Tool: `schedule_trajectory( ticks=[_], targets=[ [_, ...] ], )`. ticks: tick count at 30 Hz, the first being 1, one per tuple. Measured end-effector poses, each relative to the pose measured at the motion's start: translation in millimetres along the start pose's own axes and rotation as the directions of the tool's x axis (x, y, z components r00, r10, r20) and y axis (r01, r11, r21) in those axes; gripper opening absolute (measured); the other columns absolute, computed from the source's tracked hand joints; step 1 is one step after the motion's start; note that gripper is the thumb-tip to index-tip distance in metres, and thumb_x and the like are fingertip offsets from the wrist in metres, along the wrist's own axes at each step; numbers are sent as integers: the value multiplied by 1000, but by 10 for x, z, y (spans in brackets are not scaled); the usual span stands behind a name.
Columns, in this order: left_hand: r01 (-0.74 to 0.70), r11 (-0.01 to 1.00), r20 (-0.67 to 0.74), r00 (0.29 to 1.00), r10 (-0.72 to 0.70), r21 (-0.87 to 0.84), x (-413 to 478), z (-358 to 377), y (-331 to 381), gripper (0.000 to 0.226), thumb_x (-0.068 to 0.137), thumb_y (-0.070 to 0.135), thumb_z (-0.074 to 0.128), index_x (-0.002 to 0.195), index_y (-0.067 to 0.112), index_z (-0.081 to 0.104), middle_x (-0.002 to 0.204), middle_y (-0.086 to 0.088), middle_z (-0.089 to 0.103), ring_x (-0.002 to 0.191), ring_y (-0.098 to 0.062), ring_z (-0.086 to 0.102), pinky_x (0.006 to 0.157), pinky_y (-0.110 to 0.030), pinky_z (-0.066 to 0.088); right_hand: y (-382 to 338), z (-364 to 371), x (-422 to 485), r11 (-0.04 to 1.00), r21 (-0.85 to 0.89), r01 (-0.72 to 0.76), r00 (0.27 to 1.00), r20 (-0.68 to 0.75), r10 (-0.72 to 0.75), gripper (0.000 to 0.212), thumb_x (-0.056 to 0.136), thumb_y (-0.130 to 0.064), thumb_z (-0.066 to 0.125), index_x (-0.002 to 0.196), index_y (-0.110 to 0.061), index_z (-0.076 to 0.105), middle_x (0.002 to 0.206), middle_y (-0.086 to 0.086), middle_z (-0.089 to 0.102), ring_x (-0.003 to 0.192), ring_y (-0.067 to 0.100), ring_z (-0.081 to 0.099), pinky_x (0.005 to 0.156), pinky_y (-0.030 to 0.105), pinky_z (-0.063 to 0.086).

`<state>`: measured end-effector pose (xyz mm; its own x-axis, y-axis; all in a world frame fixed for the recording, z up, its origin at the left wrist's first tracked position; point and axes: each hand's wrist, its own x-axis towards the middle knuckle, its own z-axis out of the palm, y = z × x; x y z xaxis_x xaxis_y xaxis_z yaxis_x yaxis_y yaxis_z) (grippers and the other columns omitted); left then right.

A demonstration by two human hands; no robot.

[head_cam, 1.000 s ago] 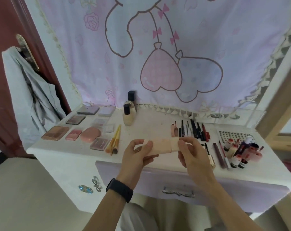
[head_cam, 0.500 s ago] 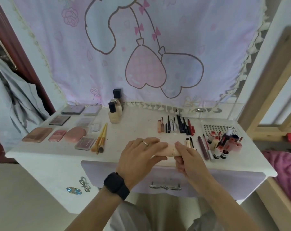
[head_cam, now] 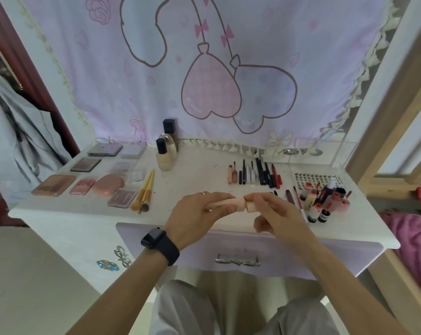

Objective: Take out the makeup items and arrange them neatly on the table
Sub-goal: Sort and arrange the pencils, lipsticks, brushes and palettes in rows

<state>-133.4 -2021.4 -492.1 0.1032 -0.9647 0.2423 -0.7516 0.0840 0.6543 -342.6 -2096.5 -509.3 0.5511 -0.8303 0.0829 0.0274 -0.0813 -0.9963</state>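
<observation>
Above the table edge [head_cam: 83,215], left hand [head_cam: 199,212] and right hand [head_cam: 275,213] tight around peach tube [head_cam: 238,203]

A pink cartoon curtain [head_cam: 204,68] hangs behind, a grey garment [head_cam: 16,131] (perhaps a jacket) at left.

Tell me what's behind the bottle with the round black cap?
Another beige bottle and a taller square-capped one. The front bottle covers their lower parts.

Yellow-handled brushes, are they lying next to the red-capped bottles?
No, the yellow-handled brushes lie beside a pink palette on the left; the red-capped bottles stand at the table's right end.
</observation>
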Motion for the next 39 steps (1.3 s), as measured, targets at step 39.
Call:
schedule_trajectory(
  ticks=[39],
  targets=[
    [496,802,1,851,-526,-333,1325,-34,-744,38,105,29,45,136,10,53,130,-9,61,116,-28,59,106,-47,47,405,488,709,901,-417,121,925,-283,-255,27,93,-27,71,101,-46,55,100,-19,65,83,0,64,67,10,50]
  ],
)
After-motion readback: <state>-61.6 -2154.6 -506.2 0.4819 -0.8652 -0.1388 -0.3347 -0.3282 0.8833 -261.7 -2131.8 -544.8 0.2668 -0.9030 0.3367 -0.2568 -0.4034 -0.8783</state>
